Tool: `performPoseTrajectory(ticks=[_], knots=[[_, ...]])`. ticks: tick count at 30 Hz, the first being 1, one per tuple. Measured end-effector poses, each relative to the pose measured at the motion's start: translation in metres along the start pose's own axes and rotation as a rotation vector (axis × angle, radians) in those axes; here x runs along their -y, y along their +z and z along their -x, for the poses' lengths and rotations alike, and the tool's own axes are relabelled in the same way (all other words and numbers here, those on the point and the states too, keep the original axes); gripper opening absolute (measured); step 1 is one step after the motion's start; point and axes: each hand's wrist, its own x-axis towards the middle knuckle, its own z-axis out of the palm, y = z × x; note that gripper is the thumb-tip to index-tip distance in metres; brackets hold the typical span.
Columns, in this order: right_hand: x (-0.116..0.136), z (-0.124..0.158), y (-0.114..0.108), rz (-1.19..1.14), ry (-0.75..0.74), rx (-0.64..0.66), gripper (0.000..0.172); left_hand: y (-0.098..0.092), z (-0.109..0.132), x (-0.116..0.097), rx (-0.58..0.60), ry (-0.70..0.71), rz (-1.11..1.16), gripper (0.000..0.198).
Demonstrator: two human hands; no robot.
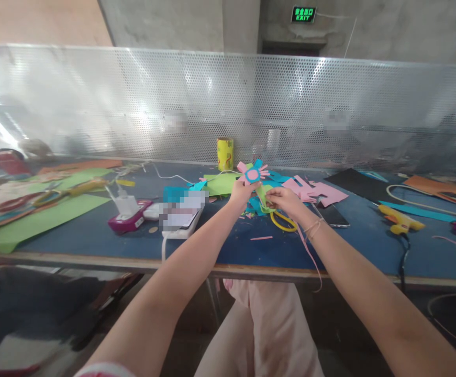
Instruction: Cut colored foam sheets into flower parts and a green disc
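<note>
My left hand (242, 191) is closed on the base of a paper flower (253, 173) with pink petals, a blue ring and a pink centre, holding it upright above the blue table (94, 230). My right hand (286, 201) is closed on a green paper strip (262, 195) that runs down from the flower. Yellow-handled scissors (283, 222) lie on the table just under my right hand. A thin pink strip (308, 251) hangs from near my right wrist over the table edge.
Pink (322, 191), blue and green paper (222, 183) scraps lie behind my hands. A yellow roll (225, 154) stands at the back. A phone (333, 215), a yellow glue gun (399, 220), a white power strip (180, 226) and a magenta box (128, 219) lie around. A perforated metal screen (228, 104) walls the far edge.
</note>
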Motion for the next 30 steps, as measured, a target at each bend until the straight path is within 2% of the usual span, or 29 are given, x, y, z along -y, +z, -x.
performPoseTrajectory(ticks=[22, 30], knots=[[0.0005, 0.0014, 0.0003, 0.021, -0.038, 0.014, 0.012, -0.0011, -0.0021, -0.0003, -0.014, -0.008, -0.026, 0.024], [0.0021, 0.0012, 0.0014, -0.012, -0.002, 0.005, 0.011, -0.0017, -0.0027, 0.0004, 0.002, 0.009, -0.015, 0.026]])
